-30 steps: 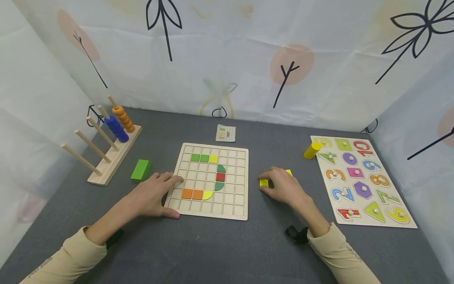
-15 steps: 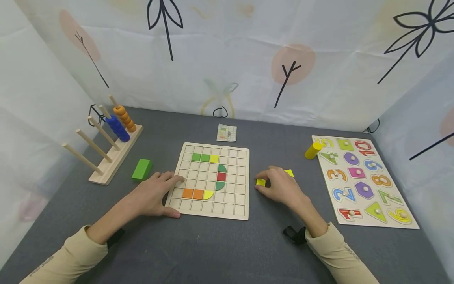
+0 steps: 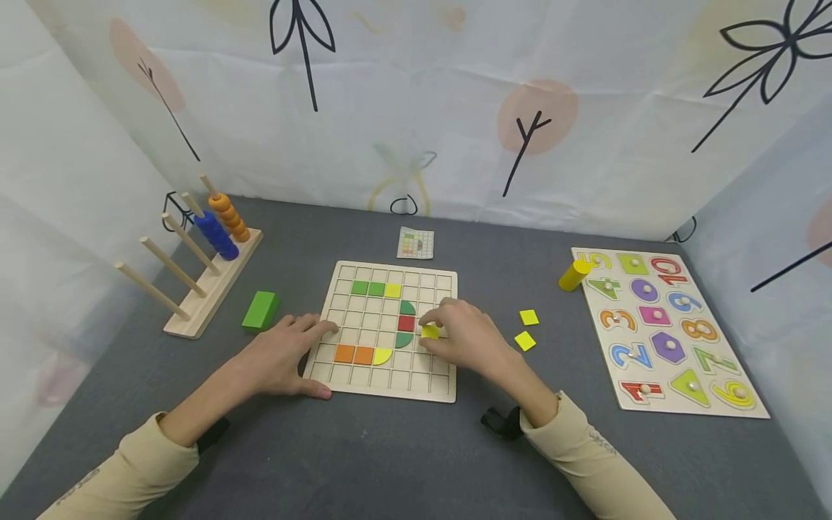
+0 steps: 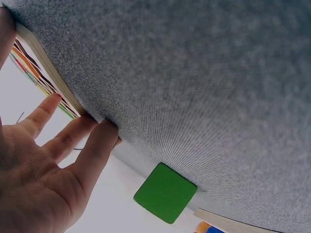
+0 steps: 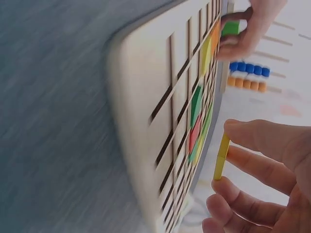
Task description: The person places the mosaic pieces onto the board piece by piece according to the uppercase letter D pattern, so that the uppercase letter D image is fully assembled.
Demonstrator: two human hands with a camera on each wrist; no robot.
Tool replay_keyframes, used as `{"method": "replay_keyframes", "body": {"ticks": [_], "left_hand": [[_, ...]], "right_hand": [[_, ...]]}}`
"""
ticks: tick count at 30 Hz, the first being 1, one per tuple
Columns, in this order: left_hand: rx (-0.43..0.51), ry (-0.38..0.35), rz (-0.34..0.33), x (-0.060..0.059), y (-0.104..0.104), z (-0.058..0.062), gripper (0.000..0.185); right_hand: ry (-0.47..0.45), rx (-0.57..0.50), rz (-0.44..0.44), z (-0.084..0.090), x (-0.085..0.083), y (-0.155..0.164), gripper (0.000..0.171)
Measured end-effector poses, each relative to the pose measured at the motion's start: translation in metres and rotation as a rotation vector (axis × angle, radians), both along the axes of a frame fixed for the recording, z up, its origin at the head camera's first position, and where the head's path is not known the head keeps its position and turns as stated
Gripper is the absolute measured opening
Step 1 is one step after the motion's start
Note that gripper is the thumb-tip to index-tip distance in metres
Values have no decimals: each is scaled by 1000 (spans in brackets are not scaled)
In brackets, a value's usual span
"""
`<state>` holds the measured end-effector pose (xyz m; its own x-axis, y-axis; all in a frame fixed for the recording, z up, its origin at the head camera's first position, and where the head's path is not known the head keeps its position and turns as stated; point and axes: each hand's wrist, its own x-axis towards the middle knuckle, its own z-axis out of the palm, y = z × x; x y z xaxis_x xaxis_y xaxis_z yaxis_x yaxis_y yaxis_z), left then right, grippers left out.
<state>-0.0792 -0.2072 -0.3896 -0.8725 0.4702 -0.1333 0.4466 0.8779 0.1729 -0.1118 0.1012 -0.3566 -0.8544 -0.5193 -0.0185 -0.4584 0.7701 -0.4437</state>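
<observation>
My right hand point(image 3: 471, 336) pinches a yellow square tile point(image 3: 430, 331) between thumb and fingertips, over the right half of the wooden grid board point(image 3: 390, 393). In the right wrist view the tile point(image 5: 222, 158) stands edge-on between the fingertips, above the grid. My left hand point(image 3: 279, 357) rests at the board's left edge with fingers spread, fingertips against its side in the left wrist view. On the grid lie green squares point(image 3: 367, 288), a yellow square point(image 3: 393, 290), a red square point(image 3: 406, 323), green quarter-rounds point(image 3: 404, 339), orange squares point(image 3: 354, 354) and a yellow quarter-round point(image 3: 381, 356).
Two loose yellow tiles point(image 3: 527, 328) lie right of the board. Behind it is a small pattern card point(image 3: 415, 243). A green block point(image 3: 260, 311) and a peg stacker point(image 3: 214, 285) stand left. At right are a yellow cylinder point(image 3: 575, 275) and a number puzzle point(image 3: 656, 372).
My right hand has moved left from the loose yellow tiles to over the grid board, carrying one yellow tile. Two yellow tiles there are now uncovered. The left hand has stayed put.
</observation>
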Motion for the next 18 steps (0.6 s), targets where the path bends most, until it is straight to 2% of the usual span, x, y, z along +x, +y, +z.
{"method": "replay_keyframes", "body": {"ticks": [9, 18], "left_hand": [[-3, -6, 4, -1, 0, 0, 99], [15, -2, -15, -1, -2, 0, 98]], "right_hand": [[-20, -12, 110, -2, 0, -44, 23], [-50, 47, 158, -5, -3, -89, 26]]}}
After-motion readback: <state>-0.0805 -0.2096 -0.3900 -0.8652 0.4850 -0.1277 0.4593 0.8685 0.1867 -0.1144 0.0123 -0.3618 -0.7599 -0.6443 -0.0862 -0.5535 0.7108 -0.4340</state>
